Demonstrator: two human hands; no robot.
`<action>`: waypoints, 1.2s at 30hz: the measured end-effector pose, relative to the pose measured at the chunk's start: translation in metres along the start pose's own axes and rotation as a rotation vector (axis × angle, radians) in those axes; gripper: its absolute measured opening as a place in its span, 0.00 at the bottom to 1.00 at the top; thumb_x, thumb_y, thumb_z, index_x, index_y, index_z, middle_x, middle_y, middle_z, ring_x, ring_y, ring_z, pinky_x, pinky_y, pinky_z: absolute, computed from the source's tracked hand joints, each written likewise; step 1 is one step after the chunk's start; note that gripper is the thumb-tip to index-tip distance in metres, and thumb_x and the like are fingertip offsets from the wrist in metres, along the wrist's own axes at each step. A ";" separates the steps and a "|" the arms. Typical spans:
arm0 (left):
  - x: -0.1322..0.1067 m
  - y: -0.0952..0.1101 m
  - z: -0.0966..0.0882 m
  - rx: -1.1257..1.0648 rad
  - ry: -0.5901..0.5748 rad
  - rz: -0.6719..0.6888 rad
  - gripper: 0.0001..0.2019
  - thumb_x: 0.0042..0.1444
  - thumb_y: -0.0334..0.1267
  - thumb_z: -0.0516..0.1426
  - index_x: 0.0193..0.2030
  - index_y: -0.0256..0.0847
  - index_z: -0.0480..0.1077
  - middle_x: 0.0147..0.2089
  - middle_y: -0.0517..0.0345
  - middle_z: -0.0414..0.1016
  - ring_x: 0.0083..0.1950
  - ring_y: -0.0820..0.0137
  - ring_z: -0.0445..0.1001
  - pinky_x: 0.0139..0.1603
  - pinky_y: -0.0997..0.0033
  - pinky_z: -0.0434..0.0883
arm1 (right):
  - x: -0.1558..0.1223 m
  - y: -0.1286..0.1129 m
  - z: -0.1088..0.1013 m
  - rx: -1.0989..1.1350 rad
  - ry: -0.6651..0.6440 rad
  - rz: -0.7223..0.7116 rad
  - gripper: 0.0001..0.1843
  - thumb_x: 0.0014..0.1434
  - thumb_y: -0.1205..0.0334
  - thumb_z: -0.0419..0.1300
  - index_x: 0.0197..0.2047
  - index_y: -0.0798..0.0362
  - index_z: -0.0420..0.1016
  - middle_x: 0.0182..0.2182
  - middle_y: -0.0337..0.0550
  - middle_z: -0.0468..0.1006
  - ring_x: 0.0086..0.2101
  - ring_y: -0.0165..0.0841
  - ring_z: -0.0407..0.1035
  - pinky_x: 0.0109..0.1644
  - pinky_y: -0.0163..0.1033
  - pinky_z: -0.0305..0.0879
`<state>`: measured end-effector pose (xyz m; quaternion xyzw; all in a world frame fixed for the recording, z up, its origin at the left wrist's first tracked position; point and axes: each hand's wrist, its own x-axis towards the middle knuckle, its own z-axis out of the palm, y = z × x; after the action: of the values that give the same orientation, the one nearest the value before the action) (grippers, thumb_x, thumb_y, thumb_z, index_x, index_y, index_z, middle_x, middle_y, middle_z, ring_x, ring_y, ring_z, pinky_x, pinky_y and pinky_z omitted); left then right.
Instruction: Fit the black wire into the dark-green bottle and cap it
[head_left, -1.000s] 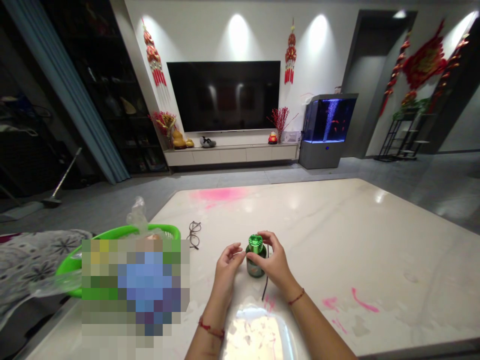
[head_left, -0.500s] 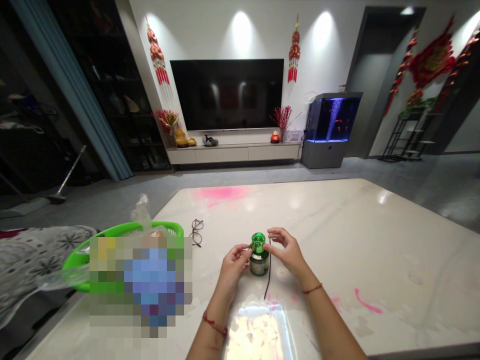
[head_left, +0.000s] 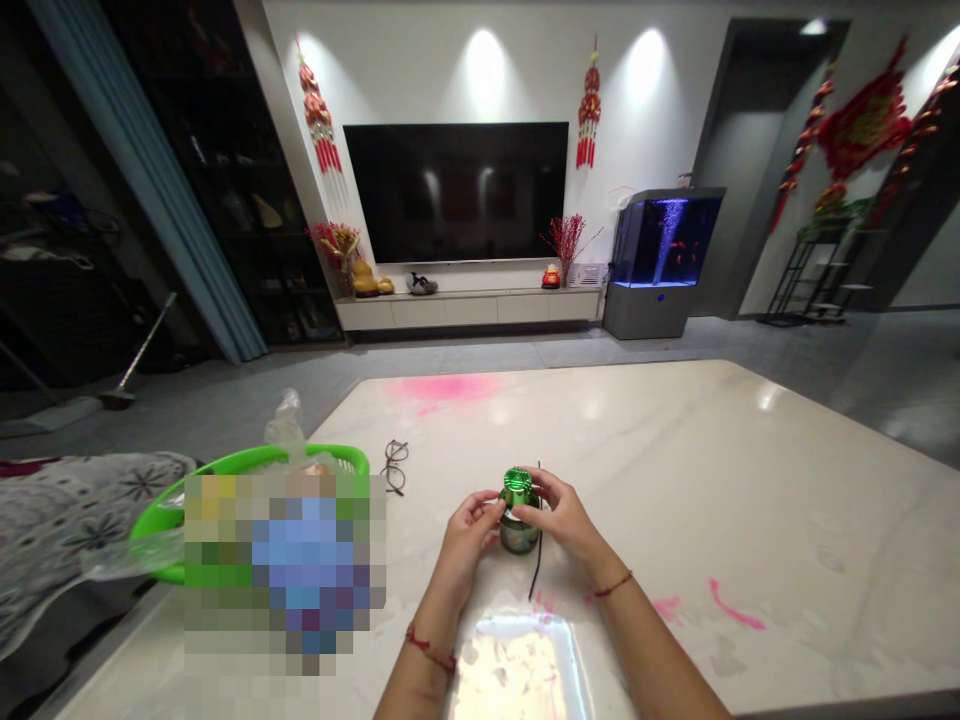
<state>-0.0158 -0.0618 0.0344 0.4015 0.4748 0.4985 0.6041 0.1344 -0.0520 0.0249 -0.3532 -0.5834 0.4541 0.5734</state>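
Observation:
A small glass jar [head_left: 519,532] with a shiny green ribbed metal cap [head_left: 517,486] stands on the white marble table [head_left: 675,480]. My left hand [head_left: 469,535] presses its fingertips against the jar's left side. My right hand [head_left: 559,515] curls over the jar's right shoulder, just below the cap. A thin black cord [head_left: 535,578] runs down the table in front of the jar and reappears behind it. My hands hide much of the jar's middle.
Left of my hands, a pair of wire glasses [head_left: 394,467] lies on the table. Beyond them is a green plastic basket [head_left: 255,458] with clear plastic, partly under a pixelated patch. Grey patterned cloth [head_left: 82,510] lies further left. Pink stains mark the table.
My right hand has moved back onto the jar, and my left fingertips have closed against it. Half a second ago both hands were slightly apart from it.

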 end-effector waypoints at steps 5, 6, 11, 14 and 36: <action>0.002 -0.001 -0.002 0.071 0.010 -0.024 0.23 0.35 0.48 0.65 0.39 0.39 0.69 0.26 0.65 0.65 0.25 0.80 0.61 0.24 0.79 0.56 | 0.002 0.003 -0.003 -0.076 0.046 0.030 0.32 0.41 0.58 0.69 0.52 0.47 0.69 0.50 0.45 0.72 0.51 0.41 0.64 0.56 0.50 0.58; 0.002 -0.001 -0.002 0.078 0.010 -0.025 0.23 0.35 0.49 0.65 0.39 0.39 0.69 0.25 0.66 0.65 0.24 0.80 0.60 0.24 0.79 0.55 | 0.002 0.003 -0.005 -0.072 0.068 0.042 0.34 0.40 0.57 0.69 0.53 0.47 0.68 0.51 0.46 0.72 0.52 0.41 0.64 0.57 0.51 0.57; 0.004 -0.001 -0.003 0.092 0.001 -0.009 0.25 0.35 0.50 0.65 0.39 0.39 0.69 0.25 0.65 0.64 0.24 0.79 0.59 0.24 0.79 0.53 | 0.001 0.002 -0.015 0.012 0.011 0.110 0.30 0.40 0.55 0.69 0.49 0.49 0.72 0.47 0.47 0.75 0.48 0.41 0.68 0.54 0.51 0.61; 0.006 -0.002 -0.004 0.109 -0.005 0.001 0.25 0.35 0.51 0.64 0.39 0.39 0.69 0.25 0.64 0.66 0.25 0.78 0.59 0.24 0.78 0.53 | 0.000 -0.003 -0.016 0.037 0.038 0.077 0.23 0.43 0.55 0.68 0.43 0.50 0.75 0.45 0.46 0.76 0.47 0.40 0.69 0.54 0.50 0.60; 0.003 0.000 -0.002 0.121 0.042 0.051 0.23 0.34 0.50 0.65 0.36 0.38 0.70 0.23 0.64 0.67 0.23 0.78 0.61 0.24 0.79 0.55 | 0.000 0.000 0.005 -0.063 0.185 0.011 0.34 0.40 0.55 0.69 0.52 0.48 0.67 0.49 0.47 0.73 0.50 0.40 0.66 0.56 0.50 0.59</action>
<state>-0.0172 -0.0584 0.0330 0.4386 0.5062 0.4925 0.5556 0.1299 -0.0528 0.0251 -0.4147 -0.5400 0.4043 0.6107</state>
